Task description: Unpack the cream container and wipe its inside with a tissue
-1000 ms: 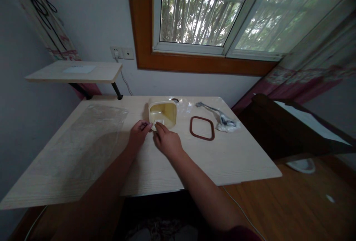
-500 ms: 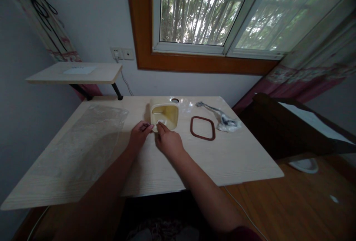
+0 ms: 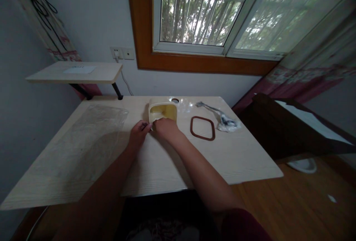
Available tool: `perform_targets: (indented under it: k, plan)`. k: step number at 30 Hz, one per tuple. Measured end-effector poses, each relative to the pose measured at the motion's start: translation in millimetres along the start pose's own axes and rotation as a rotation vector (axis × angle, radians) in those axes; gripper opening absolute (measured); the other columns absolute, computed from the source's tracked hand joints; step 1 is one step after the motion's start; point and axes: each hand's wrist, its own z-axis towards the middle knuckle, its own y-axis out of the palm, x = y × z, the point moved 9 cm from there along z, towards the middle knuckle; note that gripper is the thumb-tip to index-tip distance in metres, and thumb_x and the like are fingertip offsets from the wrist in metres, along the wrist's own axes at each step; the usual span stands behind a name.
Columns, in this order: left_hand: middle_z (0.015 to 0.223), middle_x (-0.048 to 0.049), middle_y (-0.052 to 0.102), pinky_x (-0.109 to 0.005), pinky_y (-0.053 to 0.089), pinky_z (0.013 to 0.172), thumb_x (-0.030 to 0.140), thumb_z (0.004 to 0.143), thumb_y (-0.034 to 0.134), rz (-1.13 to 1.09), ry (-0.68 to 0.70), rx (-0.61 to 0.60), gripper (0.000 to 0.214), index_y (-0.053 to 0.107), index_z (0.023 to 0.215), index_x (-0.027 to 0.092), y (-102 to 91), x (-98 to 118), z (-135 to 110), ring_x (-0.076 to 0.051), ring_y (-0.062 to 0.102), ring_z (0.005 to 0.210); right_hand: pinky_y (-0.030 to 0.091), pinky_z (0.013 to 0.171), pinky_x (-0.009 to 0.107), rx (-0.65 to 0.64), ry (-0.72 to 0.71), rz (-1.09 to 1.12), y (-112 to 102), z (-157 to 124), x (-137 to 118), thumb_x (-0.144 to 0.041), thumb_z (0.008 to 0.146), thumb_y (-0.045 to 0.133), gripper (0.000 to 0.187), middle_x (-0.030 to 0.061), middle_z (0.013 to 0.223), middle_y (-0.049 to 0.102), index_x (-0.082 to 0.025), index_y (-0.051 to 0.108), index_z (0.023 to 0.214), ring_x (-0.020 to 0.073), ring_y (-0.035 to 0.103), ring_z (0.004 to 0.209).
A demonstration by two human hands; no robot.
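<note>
Cream container (image 3: 162,103) faces the person, left hand (image 3: 139,132) gripping it, long axis and right fingers (image 3: 159,123) unclear.

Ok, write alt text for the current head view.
A person's left hand is at the near-left corner of a cream container, right hand over its opening, on a pale table. A reddish-brown frame lies right, clear plastic left.

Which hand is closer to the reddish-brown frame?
Right. The right hand is left of the frame, at the cream container; the left hand is farther left.
</note>
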Motion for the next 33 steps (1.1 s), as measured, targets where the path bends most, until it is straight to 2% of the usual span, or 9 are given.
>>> perform_targets:
  k: [4,11,17,26,30,33]
  plan:
    - [0.064,0.0024,0.062,-0.025,0.047,0.065,0.047,0.080,0.071,-0.003,-0.011,0.023,0.029,0.064,0.078,0.019,-2.5,-1.6,0.9,-0.013,0.059,0.062,0.056,0.085,0.038,-0.020,0.026,0.019,10.6,20.7,3.7,-0.030,0.101,0.044,0.039,0.0217,0.112,0.074,-0.011,0.073,0.118,0.0324,0.072,0.105]
    - [0.064,0.0017,0.063,-0.025,0.047,0.065,0.046,0.078,0.072,0.017,-0.041,0.012,0.029,0.065,0.077,0.018,3.0,3.2,-3.3,-0.013,0.060,0.063,0.057,0.088,0.041,-0.036,0.077,0.049,23.9,41.6,15.1,-0.034,0.100,0.047,0.040,0.0222,0.120,0.072,-0.011,0.069,0.125,0.0332,0.070,0.111]
    - [0.065,0.0015,0.064,-0.025,0.047,0.066,0.045,0.078,0.072,0.036,-0.050,0.043,0.028,0.065,0.077,0.018,1.6,7.4,-6.0,-0.014,0.060,0.063,0.056,0.091,0.042,-0.034,0.140,0.054,26.1,45.1,19.1,-0.031,0.101,0.045,0.041,0.0261,0.124,0.069,-0.008,0.066,0.128,0.0326,0.069,0.115]
    - [0.063,0.0012,0.065,-0.026,0.048,0.065,0.047,0.077,0.071,0.054,-0.047,-0.005,0.028,0.065,0.075,0.019,8.0,9.1,-6.3,-0.015,0.061,0.063,0.057,0.089,0.041,-0.080,0.273,0.067,30.0,45.6,24.0,-0.021,0.100,0.047,0.037,0.0301,0.123,0.069,-0.003,0.071,0.121,0.0334,0.069,0.116]
    - [0.064,0.0012,0.065,-0.026,0.048,0.065,0.047,0.077,0.070,0.049,-0.039,-0.010,0.028,0.065,0.075,0.020,9.9,9.3,-7.0,-0.014,0.061,0.063,0.057,0.090,0.039,-0.092,0.335,0.082,34.5,49.8,29.2,-0.020,0.100,0.044,0.040,0.0303,0.128,0.066,-0.003,0.068,0.127,0.0323,0.067,0.118]
    - [0.064,0.0013,0.064,-0.026,0.048,0.065,0.047,0.078,0.070,0.057,-0.036,-0.007,0.028,0.064,0.075,0.020,9.7,7.2,-7.0,-0.014,0.061,0.063,0.056,0.093,0.039,-0.085,0.358,0.086,37.6,51.2,31.2,-0.022,0.100,0.044,0.046,0.0318,0.132,0.063,0.000,0.059,0.138,0.0323,0.065,0.122]
